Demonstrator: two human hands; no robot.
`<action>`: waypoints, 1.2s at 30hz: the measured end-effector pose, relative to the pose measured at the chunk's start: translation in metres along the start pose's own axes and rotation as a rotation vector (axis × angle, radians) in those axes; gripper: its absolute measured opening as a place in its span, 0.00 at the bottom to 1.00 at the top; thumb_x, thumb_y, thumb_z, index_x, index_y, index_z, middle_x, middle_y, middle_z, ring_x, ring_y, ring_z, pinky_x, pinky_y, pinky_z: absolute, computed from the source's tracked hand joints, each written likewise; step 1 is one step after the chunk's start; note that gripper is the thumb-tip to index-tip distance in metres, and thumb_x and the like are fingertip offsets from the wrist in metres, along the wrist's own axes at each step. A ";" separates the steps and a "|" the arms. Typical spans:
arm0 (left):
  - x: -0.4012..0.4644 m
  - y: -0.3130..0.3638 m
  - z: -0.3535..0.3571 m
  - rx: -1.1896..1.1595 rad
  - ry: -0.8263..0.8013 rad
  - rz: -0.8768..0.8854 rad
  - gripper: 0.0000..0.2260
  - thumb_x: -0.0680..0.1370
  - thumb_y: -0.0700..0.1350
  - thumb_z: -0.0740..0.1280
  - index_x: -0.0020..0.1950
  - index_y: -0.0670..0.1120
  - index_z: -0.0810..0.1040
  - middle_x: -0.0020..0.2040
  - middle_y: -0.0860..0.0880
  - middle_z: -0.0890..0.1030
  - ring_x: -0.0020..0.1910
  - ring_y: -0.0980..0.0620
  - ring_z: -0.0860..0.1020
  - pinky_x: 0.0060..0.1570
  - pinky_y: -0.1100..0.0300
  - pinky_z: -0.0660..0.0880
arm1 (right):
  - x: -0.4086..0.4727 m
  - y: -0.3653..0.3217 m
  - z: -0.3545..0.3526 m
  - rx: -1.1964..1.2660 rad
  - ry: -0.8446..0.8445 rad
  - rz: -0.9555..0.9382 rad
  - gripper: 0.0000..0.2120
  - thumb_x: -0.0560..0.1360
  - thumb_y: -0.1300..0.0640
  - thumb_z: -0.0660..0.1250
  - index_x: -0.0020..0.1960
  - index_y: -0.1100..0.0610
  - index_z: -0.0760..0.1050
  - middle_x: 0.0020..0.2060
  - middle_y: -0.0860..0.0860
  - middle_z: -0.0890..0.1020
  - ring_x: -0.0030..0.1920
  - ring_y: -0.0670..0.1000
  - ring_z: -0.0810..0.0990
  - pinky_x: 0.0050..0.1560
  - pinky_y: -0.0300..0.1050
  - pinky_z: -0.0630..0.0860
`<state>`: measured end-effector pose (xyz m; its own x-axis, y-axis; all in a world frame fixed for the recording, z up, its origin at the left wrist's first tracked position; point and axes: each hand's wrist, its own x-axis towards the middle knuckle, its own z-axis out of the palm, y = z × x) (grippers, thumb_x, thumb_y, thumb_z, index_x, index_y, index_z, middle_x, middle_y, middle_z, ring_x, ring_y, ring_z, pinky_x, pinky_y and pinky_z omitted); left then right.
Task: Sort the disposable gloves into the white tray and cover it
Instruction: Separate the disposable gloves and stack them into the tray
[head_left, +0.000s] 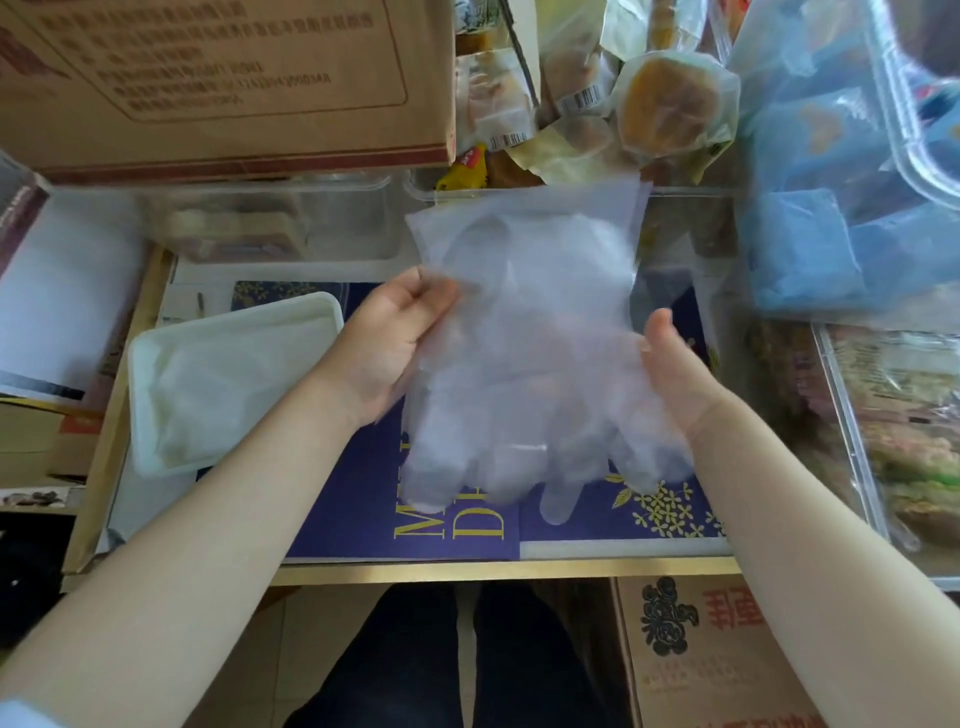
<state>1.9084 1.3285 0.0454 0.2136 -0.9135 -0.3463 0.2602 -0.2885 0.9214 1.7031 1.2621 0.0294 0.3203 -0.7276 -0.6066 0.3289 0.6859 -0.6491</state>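
Both hands (524, 358) gripping clear gloves (530, 353), blue-papered table (363, 509), white tray (156, 405)

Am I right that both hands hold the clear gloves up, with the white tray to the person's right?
Not quite. The head view shows the left hand and right hand holding the clear gloves up, but the white tray lies to the person's left.

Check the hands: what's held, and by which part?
Both hold the disposable gloves, a translucent bunch raised over the table. The left hand pinches its left edge near the cuff end; the right hand grips its right edge, glove fingers hanging toward the person.
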 end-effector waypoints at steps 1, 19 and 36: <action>0.004 -0.005 -0.003 0.192 0.033 0.018 0.06 0.80 0.40 0.60 0.46 0.46 0.74 0.39 0.47 0.82 0.38 0.53 0.79 0.44 0.58 0.77 | -0.002 0.001 -0.006 -0.170 -0.097 0.049 0.22 0.77 0.41 0.56 0.61 0.56 0.75 0.54 0.48 0.80 0.57 0.49 0.78 0.52 0.40 0.73; 0.016 -0.011 -0.023 0.058 -0.152 -0.104 0.11 0.79 0.50 0.60 0.53 0.45 0.77 0.44 0.50 0.83 0.44 0.54 0.80 0.48 0.59 0.75 | 0.007 0.027 -0.013 -0.572 -0.137 0.063 0.09 0.75 0.63 0.64 0.52 0.68 0.76 0.44 0.60 0.81 0.45 0.58 0.79 0.54 0.51 0.75; 0.003 -0.071 -0.005 0.003 0.279 -0.077 0.11 0.78 0.36 0.63 0.57 0.49 0.74 0.43 0.49 0.81 0.41 0.56 0.81 0.46 0.61 0.77 | 0.010 0.048 -0.009 -0.571 0.121 -0.153 0.08 0.78 0.63 0.60 0.49 0.55 0.76 0.40 0.49 0.83 0.36 0.46 0.82 0.39 0.39 0.78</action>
<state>1.8951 1.3478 -0.0219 0.4444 -0.7745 -0.4501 0.2829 -0.3554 0.8909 1.7142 1.2877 -0.0122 0.1930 -0.8363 -0.5132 -0.1770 0.4848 -0.8565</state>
